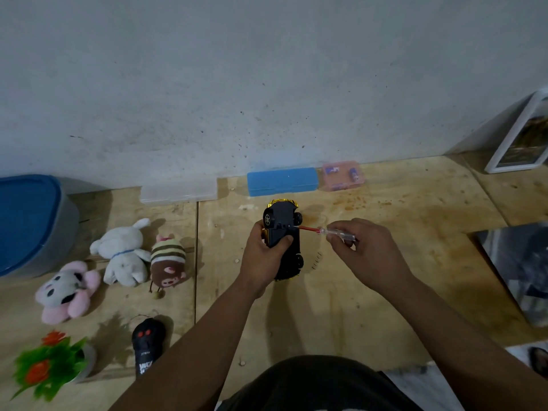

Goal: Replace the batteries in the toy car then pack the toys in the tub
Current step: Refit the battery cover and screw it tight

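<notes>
Left hand (264, 253) gripping upturned toy car (284, 232), right hand (360, 247) pinching red-shafted screwdriver (326, 232), tip hidden against car's underside, blue tub (29, 223) cut off far left

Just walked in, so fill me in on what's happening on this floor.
A person is working on a toy car. The left hand grips it upside down while the right hand pinches a screwdriver, its tip at the car's underside. Three plush toys and a remote lie to the left on the floor, not packed yet. The blue tub sits at the far left by the wall.
</notes>
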